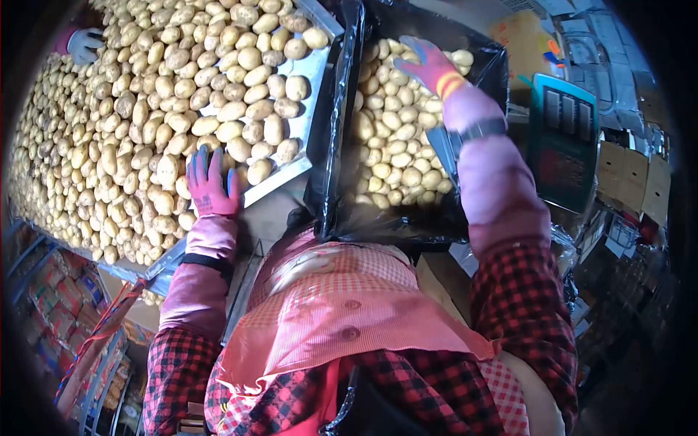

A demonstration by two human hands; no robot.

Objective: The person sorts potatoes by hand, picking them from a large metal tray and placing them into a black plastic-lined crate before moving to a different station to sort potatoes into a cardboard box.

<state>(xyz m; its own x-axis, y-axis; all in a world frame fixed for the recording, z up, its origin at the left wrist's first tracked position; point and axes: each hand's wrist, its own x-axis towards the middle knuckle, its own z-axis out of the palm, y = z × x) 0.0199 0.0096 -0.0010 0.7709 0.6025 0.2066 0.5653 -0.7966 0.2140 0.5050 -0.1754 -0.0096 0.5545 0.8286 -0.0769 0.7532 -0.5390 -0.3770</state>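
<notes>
My left hand (211, 185), in a pink and blue work glove, lies with fingers spread on the near edge of a big heap of potatoes (167, 120). These potatoes rest on a metal sorting table (311, 116) with a raised rim. To the right stands a box lined with black plastic (342, 134), with a layer of smaller-looking potatoes (396, 149) inside. Over the far part of that box, my right hand (434, 67), in a matching glove, reaches onto the potatoes. Its fingers are stretched out and I see nothing held in them.
Another person's gloved hand (85, 45) is at the far left of the heap. A green device with display panels (563, 138), like a scale, stands right of the box. Cardboard boxes (631, 178) lie farther right. Shelving with red packets (69, 294) is at lower left.
</notes>
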